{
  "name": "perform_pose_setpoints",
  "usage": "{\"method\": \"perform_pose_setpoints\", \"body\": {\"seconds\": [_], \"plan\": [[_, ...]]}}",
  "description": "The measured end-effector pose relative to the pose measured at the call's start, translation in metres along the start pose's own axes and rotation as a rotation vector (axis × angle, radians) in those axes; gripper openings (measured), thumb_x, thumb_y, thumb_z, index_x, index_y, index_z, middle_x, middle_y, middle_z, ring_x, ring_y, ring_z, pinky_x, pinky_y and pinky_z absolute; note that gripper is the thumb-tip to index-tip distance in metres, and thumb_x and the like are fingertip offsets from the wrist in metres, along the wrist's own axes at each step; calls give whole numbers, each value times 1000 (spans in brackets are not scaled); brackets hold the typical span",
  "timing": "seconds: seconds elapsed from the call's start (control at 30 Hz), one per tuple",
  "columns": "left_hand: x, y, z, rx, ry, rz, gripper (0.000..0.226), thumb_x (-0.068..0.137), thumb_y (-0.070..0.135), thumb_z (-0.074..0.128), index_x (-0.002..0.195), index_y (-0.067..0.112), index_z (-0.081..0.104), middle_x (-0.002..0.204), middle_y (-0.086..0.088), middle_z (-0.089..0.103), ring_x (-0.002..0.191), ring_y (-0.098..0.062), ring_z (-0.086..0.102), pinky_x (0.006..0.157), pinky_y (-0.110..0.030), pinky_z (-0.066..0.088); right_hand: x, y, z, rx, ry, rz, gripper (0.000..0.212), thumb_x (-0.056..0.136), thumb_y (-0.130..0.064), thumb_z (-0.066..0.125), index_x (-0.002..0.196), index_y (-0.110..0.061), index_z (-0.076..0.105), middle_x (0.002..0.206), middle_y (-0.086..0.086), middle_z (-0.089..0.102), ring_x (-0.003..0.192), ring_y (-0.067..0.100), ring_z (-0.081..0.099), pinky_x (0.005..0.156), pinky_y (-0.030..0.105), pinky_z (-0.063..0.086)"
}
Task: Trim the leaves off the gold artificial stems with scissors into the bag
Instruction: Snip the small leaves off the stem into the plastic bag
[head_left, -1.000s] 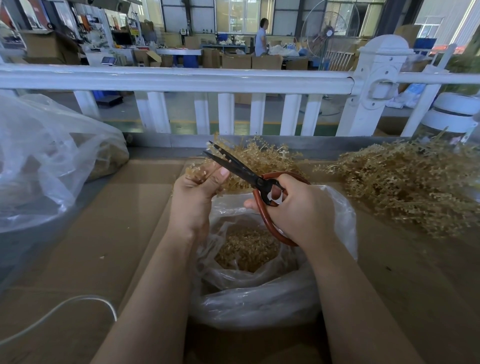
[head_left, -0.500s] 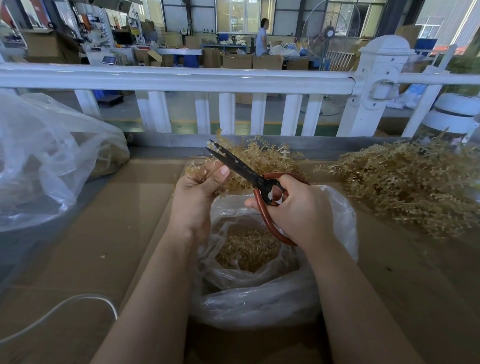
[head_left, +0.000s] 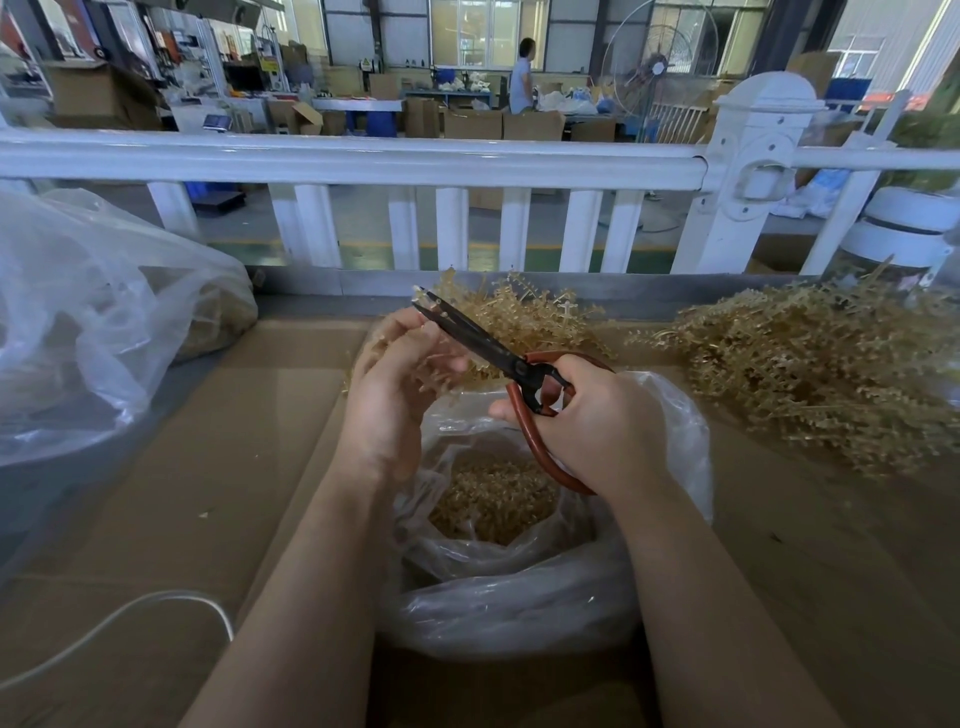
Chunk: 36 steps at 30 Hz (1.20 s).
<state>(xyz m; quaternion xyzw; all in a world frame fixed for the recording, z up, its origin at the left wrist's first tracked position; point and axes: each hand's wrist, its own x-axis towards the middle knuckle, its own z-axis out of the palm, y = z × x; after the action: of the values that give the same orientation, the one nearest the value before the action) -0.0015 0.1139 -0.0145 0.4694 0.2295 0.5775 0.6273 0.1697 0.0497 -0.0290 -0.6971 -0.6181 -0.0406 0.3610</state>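
Gold stem (head_left: 415, 371), light and springy by the look, pinched in left hand (head_left: 395, 395) at frame centre above bag (head_left: 675, 431); right hand (head_left: 597, 426) grips nearly closed scissors (head_left: 483, 343).

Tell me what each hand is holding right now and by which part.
The right hand holds the scissors by their red handle loops. The left hand holds a gold stem; where along it cannot be told.

The thin see-through plastic bag (head_left: 545, 587) looks shiny and crinkly. The scissors (head_left: 498, 358) have dull dark metal blades and smooth red-brown handles. The flat brown cardboard table top (head_left: 208, 467) looks matt. The gold plastic stems (head_left: 821, 374) look bumpy.
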Motion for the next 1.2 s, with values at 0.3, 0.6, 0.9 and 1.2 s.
{"method": "perform_pose_setpoints", "body": {"seconds": [0.3,0.6,0.9,1.2], "plan": [[-1,0,1,-94,122,-61,5,92,6,61,90,6,66,69,-2,60,64,-12,53,71,-25,48,-1,2,2,14,5,23,58,70,-88,53,100,-40,65,75,-30,53,63,-15,44,55,6,30],[1,-2,0,-47,116,-66,13,84,2,67,76,10,74,79,-6,75,69,-12,70,71,-20,58,-2,-1,1,-9,21,-33,57,71,-88,48,93,-37,60,77,-23,58,65,-3,53,55,14,44],[0,-1,1,-38,38,-35,11,73,8,66,83,3,68,72,-7,70,63,-12,63,69,-19,56,-1,0,3,-32,37,-40,51,75,-82,57,94,-35,61,77,-23,57,69,3,54,55,15,43],[0,-1,0,7,-14,-39,13,76,7,66,89,2,68,73,-4,68,65,-11,62,69,-21,53,-1,3,1,-22,31,-15,54,71,-85,56,84,-33,54,74,-21,54,68,-2,50,54,16,34]]}}
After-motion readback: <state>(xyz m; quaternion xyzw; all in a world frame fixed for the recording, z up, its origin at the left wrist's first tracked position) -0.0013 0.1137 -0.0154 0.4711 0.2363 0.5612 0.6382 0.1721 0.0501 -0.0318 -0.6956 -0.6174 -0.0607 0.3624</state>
